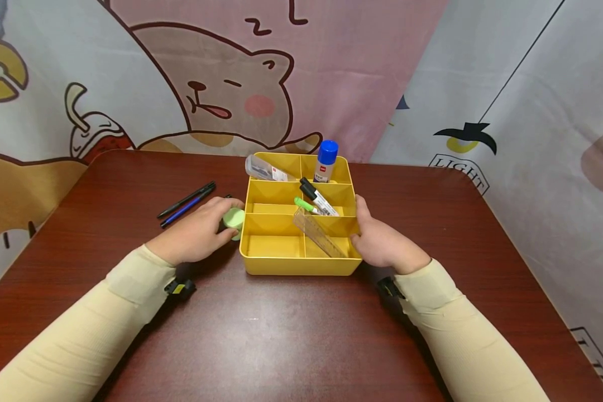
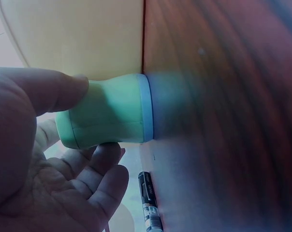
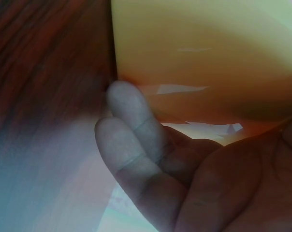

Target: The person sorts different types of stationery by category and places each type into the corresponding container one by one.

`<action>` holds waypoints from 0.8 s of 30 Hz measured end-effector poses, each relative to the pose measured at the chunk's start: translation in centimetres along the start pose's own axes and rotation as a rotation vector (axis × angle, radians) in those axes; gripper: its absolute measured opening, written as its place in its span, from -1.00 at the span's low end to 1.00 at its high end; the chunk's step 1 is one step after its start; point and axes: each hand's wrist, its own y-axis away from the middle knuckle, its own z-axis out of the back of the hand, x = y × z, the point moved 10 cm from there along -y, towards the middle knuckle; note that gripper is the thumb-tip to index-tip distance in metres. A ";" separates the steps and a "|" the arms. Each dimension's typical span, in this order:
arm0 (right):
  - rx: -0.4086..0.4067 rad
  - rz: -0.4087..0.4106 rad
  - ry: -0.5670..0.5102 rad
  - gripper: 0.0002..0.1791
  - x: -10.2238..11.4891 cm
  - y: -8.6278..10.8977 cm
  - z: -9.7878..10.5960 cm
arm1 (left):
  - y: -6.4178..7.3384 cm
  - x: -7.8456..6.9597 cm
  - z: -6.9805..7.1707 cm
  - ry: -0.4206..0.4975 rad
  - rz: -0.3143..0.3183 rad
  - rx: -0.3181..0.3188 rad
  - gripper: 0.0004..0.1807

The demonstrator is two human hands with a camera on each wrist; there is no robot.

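My left hand [image 1: 198, 231] grips a small light-green, waisted cylinder [image 2: 107, 111] with a pale blue band at its base. The cylinder stands upright on the table, close against the left wall of a yellow compartment box [image 1: 301, 266]. The thumb [image 2: 64, 92] is on one side of it, fingers on the other. At the box's right wall rests my right hand [image 1: 384, 240], fingers loosely bent against the outside. In the box are a clear plastic case [image 1: 264, 168], a blue-capped glue stick [image 1: 325, 161], a black-capped marker [image 1: 319, 197], a green-capped pen [image 1: 306, 205] and a clear ruler [image 1: 319, 234].
On the dark wooden table [image 1: 261, 340], left of the box, lie a black pen [image 1: 186, 200] and a blue pen [image 1: 187, 206]. Another dark-ended marker [image 2: 148, 195] lies beyond the left hand. A printed cloth [image 1: 352, 72] hangs behind the table.
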 end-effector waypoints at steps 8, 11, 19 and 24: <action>0.008 -0.007 0.003 -0.06 0.0 0.0 -0.1 | 0.0 0.3 -0.2 -0.002 0.025 0.019 -0.42; 0.009 -0.004 0.005 -0.06 0.0 0.0 -0.1 | 0.0 0.3 -0.2 -0.005 0.024 0.019 -0.42; -0.006 0.011 0.005 -0.08 0.1 -0.1 0.1 | -0.1 0.3 -0.2 -0.010 0.017 0.014 -0.41; -0.009 0.018 0.003 -0.08 0.1 -0.1 0.1 | -0.1 0.4 -0.2 -0.009 0.018 0.015 -0.40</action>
